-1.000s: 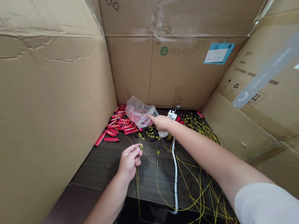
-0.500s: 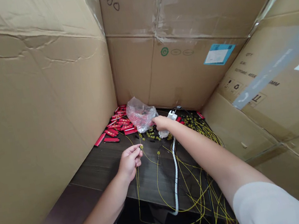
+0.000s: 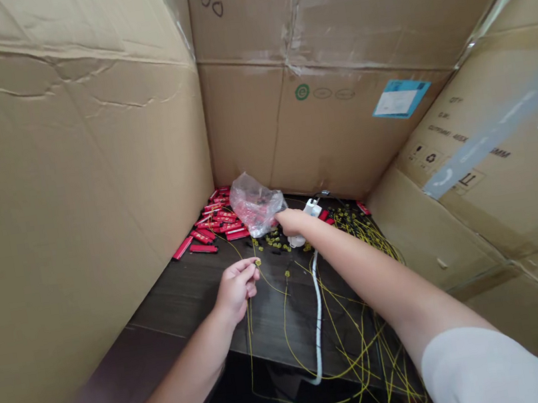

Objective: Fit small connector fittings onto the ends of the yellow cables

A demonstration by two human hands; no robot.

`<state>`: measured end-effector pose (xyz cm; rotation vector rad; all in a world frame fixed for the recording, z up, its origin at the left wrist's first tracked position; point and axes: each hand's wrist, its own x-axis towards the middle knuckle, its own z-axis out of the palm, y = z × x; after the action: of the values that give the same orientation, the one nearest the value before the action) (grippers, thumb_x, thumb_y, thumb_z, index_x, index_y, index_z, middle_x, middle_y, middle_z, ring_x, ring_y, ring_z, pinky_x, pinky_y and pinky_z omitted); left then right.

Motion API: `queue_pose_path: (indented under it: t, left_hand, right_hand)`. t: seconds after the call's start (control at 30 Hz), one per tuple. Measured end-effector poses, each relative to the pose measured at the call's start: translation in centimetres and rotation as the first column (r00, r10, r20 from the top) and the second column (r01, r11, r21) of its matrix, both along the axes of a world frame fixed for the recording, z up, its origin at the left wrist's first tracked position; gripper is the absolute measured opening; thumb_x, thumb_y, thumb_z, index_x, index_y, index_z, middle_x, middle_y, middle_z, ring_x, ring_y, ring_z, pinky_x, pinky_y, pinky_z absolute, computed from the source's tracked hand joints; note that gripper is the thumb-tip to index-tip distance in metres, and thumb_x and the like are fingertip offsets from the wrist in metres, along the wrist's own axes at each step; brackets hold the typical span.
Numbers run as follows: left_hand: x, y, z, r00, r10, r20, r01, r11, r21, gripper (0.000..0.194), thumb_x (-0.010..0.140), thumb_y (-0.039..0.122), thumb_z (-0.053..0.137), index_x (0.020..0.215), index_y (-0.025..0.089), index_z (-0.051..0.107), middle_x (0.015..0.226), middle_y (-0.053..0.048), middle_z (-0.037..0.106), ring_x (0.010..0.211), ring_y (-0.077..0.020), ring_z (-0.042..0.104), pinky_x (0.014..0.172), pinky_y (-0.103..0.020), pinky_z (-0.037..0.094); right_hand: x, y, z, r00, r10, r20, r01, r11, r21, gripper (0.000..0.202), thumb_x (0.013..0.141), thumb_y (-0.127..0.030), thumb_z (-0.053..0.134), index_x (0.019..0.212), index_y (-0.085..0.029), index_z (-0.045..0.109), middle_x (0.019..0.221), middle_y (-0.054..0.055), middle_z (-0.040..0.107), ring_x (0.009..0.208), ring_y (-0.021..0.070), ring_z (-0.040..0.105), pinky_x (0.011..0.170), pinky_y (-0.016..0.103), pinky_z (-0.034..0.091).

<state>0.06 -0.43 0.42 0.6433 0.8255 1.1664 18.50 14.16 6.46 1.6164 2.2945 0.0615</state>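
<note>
Yellow piece point(image 3: 258, 263) stays pinched in the left hand point(image 3: 236, 288); the right hand point(image 3: 293, 221), grip unclear, has dipped lower at the bag point(image 3: 254, 205).

On your dark table point(image 3: 173, 303) you have red packs point(image 3: 203, 248) at far left, small yellow pieces point(image 3: 276, 241) mid-back, a white cable point(image 3: 317, 302), and yellow wires point(image 3: 368, 236) toward your right.
</note>
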Motion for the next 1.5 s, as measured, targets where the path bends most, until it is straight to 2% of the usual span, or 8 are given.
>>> queue_pose_path:
  t: [0.17,0.3,0.4,0.8,1.0,1.17,1.4,1.5]
  left_hand:
    - [0.1,0.1,-0.3,1.0,-0.003,-0.001,0.003,1.0,-0.004,0.042,0.062,0.032,0.075,0.096,0.011,0.063,0.058,0.003,0.052,0.038,-0.001,0.027,0.04,-0.017,0.017]
    - [0.1,0.1,-0.4,1.0,-0.011,0.001,0.011,1.0,-0.001,0.042,0.062,0.031,0.075,0.096,0.011,0.063,0.058,0.003,0.053,0.039,-0.001,0.028,0.039,-0.017,0.017]
    - [0.0,0.1,-0.4,1.0,0.001,0.001,-0.001,1.0,0.003,0.04,0.062,0.031,0.075,0.095,0.011,0.063,0.058,0.003,0.053,0.039,-0.0009,0.028,0.039,-0.017,0.017]
    - [0.0,0.2,-0.5,1.0,-0.007,-0.002,0.007,1.0,0.015,0.039,0.062,0.031,0.074,0.094,0.011,0.063,0.059,0.003,0.053,0.04,-0.001,0.028,0.039,-0.016,0.016]
    - [0.0,0.2,-0.5,1.0,-0.001,-0.005,0.001,1.0,0.013,0.041,0.061,0.031,0.074,0.094,0.011,0.062,0.058,0.003,0.053,0.039,-0.0006,0.027,0.038,-0.016,0.017]
    - [-0.1,0.2,-0.3,1.0,0.001,-0.014,-0.001,1.0,0.011,0.043,0.061,0.032,0.074,0.095,0.01,0.062,0.057,0.004,0.053,0.038,-0.0005,0.028,0.038,-0.016,0.018]
    - [0.0,0.0,-0.1,0.997,0.058,-0.054,-0.056,0.998,0.041,0.044,0.06,0.033,0.074,0.096,0.011,0.061,0.059,0.002,0.058,0.035,-0.0015,0.03,0.035,-0.017,0.02]
    - [0.2,-0.1,-0.1,0.992,0.1,-0.08,-0.094,0.992,0.082,0.044,0.063,0.034,0.073,0.097,0.011,0.06,0.062,0.0,0.062,0.034,-0.0022,0.033,0.034,-0.017,0.022]
  right_hand:
    - [-0.2,-1.8,0.5,0.992,0.122,-0.042,-0.118,0.989,0.088,0.038,0.079,-0.018,0.053,0.116,-0.013,0.06,0.108,0.018,0.064,0.103,0.0285,0.061,0.082,0.032,0.046]
    - [-1.7,-2.9,0.4,0.958,0.277,-0.074,-0.275,0.961,0.035,0.026,0.084,-0.021,0.048,0.1,-0.016,0.068,0.103,0.012,0.067,0.102,0.0218,0.061,0.085,0.025,0.043]
    - [-2.9,-3.0,0.1,0.948,0.312,-0.061,-0.312,0.95,0.017,0.026,0.085,-0.023,0.048,0.098,-0.014,0.07,0.1,0.013,0.068,0.099,0.022,0.062,0.085,0.025,0.044]
    - [-5.2,-2.3,-1.2,0.968,0.25,0.029,-0.251,0.966,0.054,0.027,0.079,-0.012,0.056,0.102,-0.009,0.071,0.093,0.019,0.069,0.097,0.0265,0.065,0.083,0.03,0.05]
    - [-5.7,-2.6,-1.5,0.957,0.289,0.028,-0.29,0.953,0.082,0.035,0.081,-0.007,0.05,0.112,-0.008,0.066,0.1,0.021,0.067,0.104,0.0271,0.063,0.089,0.034,0.049]
    - [-5.8,-3.0,-1.5,0.948,0.318,0.009,-0.318,0.944,0.084,0.033,0.078,-0.005,0.053,0.108,-0.008,0.067,0.099,0.021,0.067,0.104,0.0284,0.063,0.089,0.036,0.048]
    - [-4.3,-4.7,0.3,0.961,0.246,-0.125,-0.216,0.953,0.212,0.019,0.079,-0.017,0.053,0.087,-0.008,0.068,0.091,0.018,0.067,0.086,0.0259,0.065,0.075,0.032,0.049]
    - [-2.5,-7.1,1.2,0.913,0.207,-0.352,-0.105,0.952,0.289,0.019,0.082,-0.019,0.047,0.083,-0.012,0.065,0.085,0.011,0.067,0.078,0.0186,0.063,0.071,0.027,0.047]
